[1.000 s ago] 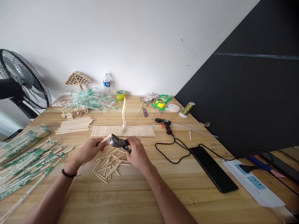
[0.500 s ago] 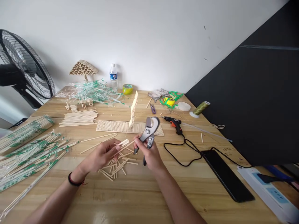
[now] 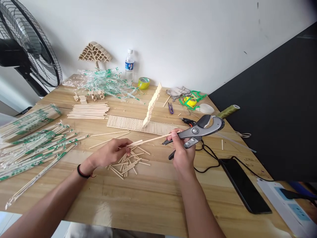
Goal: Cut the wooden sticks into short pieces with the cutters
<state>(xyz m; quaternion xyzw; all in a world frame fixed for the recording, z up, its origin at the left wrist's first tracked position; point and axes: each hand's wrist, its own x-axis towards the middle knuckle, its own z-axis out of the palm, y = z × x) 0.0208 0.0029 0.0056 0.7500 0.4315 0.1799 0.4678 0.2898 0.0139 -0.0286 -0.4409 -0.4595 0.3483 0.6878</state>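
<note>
My left hand [image 3: 112,152] pinches a small bundle of short wooden sticks [image 3: 135,143], their ends poking out past the fingertips. One longer wooden stick [image 3: 156,138] runs from that bundle to my right hand [image 3: 183,150], where thumb and forefinger grip its far end. The same right hand is wrapped around a pipe cutter [image 3: 195,131] with grey metal jaws and black handles; its hooked jaw points right, away from the stick. Below the left fingertips lies a loose heap of short cut sticks [image 3: 127,165] on the wooden table [image 3: 138,198].
Behind my hands, a flat stick panel [image 3: 123,123] carries an upright stick piece [image 3: 151,105]. Wrapped chopsticks [image 3: 32,145] lie left, with bare sticks [image 3: 88,110] beyond. A glue gun [image 3: 187,121], black cable and phone [image 3: 244,185] are on the right; a fan [image 3: 32,43] stands left.
My right hand has moved right, away from the left, and the cutter has swung from pointing up to pointing right. More of the long stick shows between the hands. The camera view has shifted.
</note>
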